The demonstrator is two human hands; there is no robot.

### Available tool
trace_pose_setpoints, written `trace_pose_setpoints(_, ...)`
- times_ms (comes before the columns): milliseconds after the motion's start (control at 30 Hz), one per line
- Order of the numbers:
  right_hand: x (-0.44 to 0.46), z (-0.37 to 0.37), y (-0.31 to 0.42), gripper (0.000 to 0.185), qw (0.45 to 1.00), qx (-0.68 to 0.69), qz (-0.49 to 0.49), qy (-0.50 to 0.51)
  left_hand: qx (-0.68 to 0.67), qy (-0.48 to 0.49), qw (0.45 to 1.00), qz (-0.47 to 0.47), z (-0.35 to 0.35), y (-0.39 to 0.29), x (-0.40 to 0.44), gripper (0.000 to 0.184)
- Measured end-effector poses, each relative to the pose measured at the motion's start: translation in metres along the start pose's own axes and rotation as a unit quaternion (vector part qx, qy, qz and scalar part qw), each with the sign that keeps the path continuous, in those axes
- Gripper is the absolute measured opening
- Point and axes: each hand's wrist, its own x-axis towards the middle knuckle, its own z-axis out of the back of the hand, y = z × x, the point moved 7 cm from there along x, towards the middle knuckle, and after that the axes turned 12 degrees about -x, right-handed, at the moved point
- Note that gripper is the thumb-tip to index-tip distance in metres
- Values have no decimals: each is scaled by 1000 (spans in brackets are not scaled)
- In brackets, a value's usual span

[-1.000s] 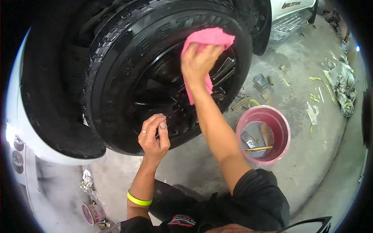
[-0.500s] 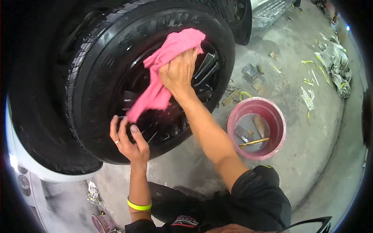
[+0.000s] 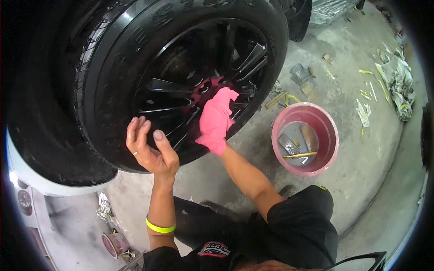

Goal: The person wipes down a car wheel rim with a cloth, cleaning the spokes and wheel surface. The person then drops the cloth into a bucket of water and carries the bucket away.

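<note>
The pink cloth is lying against the lower part of the black wheel, between 5 and 6 o'clock from the hub, and is draping over the right hand. The cloth is hiding that hand's fingers, so whether they are spreading or pressing together cannot be told; only the wrist end is showing. A pink reflection is glowing on the glossy spokes around the hub.

The left hand is hovering between 7 and 8 o'clock from the hub, in front of the tyre. Its fingers are curving loosely upward, its thumb is standing apart, and it is holding nothing. Whether it is touching the tyre cannot be told. 1 finger is wearing a ring, and a yellow band is circling the forearm.

At 4 o'clock from the hub, a pink bucket is standing on the concrete floor, holding murky liquid, 1 grey block, 1 brownish block and a yellow stick. At 3 o'clock, crumpled sheeting is lying by the wall. At 2 o'clock, a wrapped side step is showing. At 7 o'clock, a smaller pink bucket is sitting near a crumpled wrapper.
</note>
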Motion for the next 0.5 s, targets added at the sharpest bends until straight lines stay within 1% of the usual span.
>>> trace_pose_setpoints(67, 3, 7, 11, 34, 999, -8, 30, 19, -7, 28, 999, -19, -1, -3, -2, 29)
trace_pose_setpoints(100, 14, 17, 23, 34, 997, -20, 62, 29, -9, 29, 1000, -5, 1, -3, -4, 28)
trace_pose_setpoints(133, 33, 30, 41, 34, 993, -41, 106, 40, -11, 23, 1000, -4, 4, -4, -4, 28)
trace_pose_setpoints(167, 55, 43, 60, 34, 985, -66, 151, 45, -5, 37, 999, -3, 5, -5, -4, 26)
trace_pose_setpoints(233, 98, 65, 101, 34, 967, -119, 224, 33, -4, 52, 999, 5, 7, -5, -5, 20)
trace_pose_setpoints(300, 129, 82, 138, 34, 951, -154, 269, -15, -3, 55, 998, 2, 9, -6, -5, 18)
trace_pose_setpoints(367, 131, 92, 163, 34, 936, -173, 292, -90, 7, 64, 998, 3, 9, -5, -5, 17)
trace_pose_setpoints(433, 106, 94, 164, 34, 926, -183, 293, -154, 14, 63, 998, 9, 8, -4, -1, 17)
trace_pose_setpoints(500, 79, 83, 144, 33, 929, -186, 271, -171, 21, 59, 998, 14, 5, -6, 0, 17)
